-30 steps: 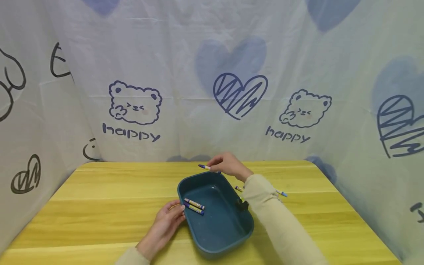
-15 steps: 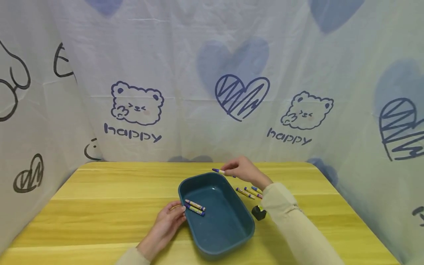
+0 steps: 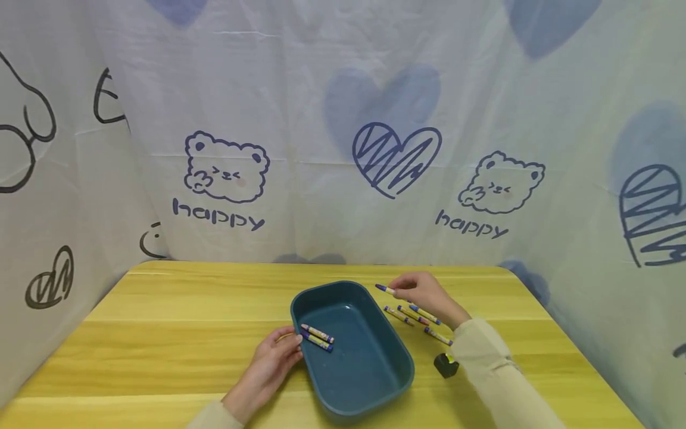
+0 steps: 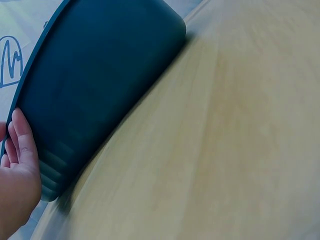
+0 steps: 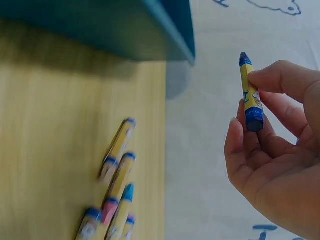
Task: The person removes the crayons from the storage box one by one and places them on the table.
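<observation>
My left hand (image 3: 273,360) grips the left rim of a dark blue-green bin (image 3: 370,351), thumb at the rim and fingers along the outer wall (image 4: 100,65). Two crayons (image 3: 317,339) lie side by side in the bin, against that wall. Beyond the bin's far right corner, my right hand (image 3: 426,295) pinches a dark blue crayon (image 5: 251,95) between thumb and fingers, its pointed tip sticking out. Below that hand several more crayons (image 3: 398,316) lie on the table, to the right of the bin.
The yellow wood-grain table (image 3: 177,333) has white cloth (image 3: 305,208) with hearts and bear drawings behind it and at both sides. A small black block (image 3: 446,365) with a yellow-green patch shows beside the right sleeve (image 3: 498,369).
My right hand has moved right with the crayon, from over the bin's far edge to past its corner. More table crayons show now. The left hand still grips the bin.
</observation>
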Demonstrator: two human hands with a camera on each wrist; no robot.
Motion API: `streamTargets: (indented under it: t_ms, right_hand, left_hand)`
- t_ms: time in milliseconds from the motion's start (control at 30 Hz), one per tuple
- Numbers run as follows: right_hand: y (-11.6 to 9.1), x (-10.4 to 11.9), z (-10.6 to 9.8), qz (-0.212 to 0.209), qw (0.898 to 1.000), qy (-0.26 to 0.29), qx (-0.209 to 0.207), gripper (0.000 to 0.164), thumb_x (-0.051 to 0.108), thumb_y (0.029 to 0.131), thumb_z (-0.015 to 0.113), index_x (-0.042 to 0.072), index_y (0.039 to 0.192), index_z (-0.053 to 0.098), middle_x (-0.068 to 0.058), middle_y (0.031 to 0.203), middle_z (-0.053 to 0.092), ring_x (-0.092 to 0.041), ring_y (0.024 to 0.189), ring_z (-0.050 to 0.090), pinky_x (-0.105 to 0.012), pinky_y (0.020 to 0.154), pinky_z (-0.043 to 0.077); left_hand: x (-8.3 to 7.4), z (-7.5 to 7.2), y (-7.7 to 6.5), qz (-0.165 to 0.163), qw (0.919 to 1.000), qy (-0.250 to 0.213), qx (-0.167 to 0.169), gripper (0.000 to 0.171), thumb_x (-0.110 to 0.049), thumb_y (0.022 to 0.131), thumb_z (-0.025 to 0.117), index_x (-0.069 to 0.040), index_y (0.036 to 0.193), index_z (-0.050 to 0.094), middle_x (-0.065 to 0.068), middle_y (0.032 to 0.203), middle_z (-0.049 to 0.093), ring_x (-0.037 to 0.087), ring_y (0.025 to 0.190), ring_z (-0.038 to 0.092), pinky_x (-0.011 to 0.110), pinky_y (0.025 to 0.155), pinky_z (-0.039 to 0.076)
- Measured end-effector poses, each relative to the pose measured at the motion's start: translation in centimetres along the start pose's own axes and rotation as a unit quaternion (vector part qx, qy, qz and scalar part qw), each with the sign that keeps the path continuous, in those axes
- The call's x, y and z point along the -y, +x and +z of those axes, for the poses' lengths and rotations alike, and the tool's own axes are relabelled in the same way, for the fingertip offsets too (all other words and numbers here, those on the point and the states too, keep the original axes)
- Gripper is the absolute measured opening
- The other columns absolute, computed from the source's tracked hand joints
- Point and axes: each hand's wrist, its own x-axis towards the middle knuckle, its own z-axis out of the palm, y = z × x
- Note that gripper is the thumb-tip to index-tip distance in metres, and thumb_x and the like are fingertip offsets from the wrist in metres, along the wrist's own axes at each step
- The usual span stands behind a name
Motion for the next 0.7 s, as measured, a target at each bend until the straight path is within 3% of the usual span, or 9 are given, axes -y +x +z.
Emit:
streamTargets:
  t_ms: [300, 567, 700]
  right_hand:
    - [-1.0, -3.2, -0.7, 0.036, 0.999, -0.033, -0.023, 0.018, 0.009, 0.092, 0.065, 0.004, 0.108, 0.071, -0.010, 0.105, 0.068, -0.025, 0.095, 0.063, -0.042, 0.080, 0.053]
    - [-2.5, -5.9, -0.5, 0.067, 0.997, -0.006, -0.037, 0.018, 0.003, 0.090, 0.065, -0.002, 0.105, 0.071, -0.014, 0.097, 0.070, -0.024, 0.084, 0.065, -0.039, 0.075, 0.055]
    - [-3.1, -7.2, -0.6, 0.068, 0.996, -0.014, -0.051, 0.017, 0.006, 0.087, 0.069, -0.002, 0.103, 0.072, -0.012, 0.099, 0.070, -0.024, 0.088, 0.065, -0.037, 0.076, 0.055]
  left_hand:
    - [-0.1, 0.0, 0.0, 0.001, 1.0000, 0.000, 0.002, 0.021, 0.006, 0.092, 0.052, 0.002, 0.112, 0.046, 0.003, 0.085, 0.056, 0.010, 0.077, 0.056, 0.021, 0.071, 0.051]
    - [0.0, -0.1, 0.0, 0.001, 1.0000, 0.007, 0.003, 0.023, 0.005, 0.092, 0.052, 0.004, 0.114, 0.045, 0.003, 0.087, 0.057, 0.011, 0.079, 0.056, 0.021, 0.072, 0.051]
    - [0.0, 0.0, 0.1, 0.001, 1.0000, 0.008, 0.002, 0.023, 0.006, 0.092, 0.052, 0.005, 0.114, 0.045, 0.004, 0.088, 0.057, 0.011, 0.079, 0.056, 0.021, 0.071, 0.051]
